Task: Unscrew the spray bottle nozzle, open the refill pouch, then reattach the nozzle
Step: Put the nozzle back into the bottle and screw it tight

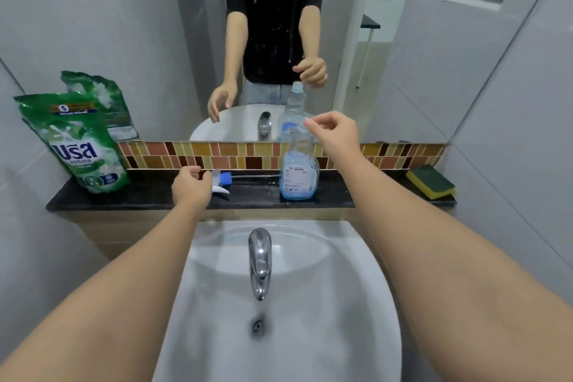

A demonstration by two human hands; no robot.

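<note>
The clear spray bottle (299, 174), holding a little blue liquid, stands upright on the dark shelf (148, 195) with its neck uncapped. Its white and blue nozzle (220, 182) lies on its side on the shelf to the bottle's left, with its thin dip tube stretching right toward the bottle. My left hand (190, 184) hovers just left of the nozzle with loosely spread fingers and holds nothing. Beside the bottle's neck is my right hand (336, 132), fingers loosely curled and empty. The green refill pouch (83, 146) leans against the wall at the shelf's left end.
A yellow and green sponge (431, 181) lies at the shelf's right end. Below the shelf are a white sink (366, 304) and a chrome tap (259, 257). A mirror (124, 25) above the tile strip reflects the person, bottle and pouch.
</note>
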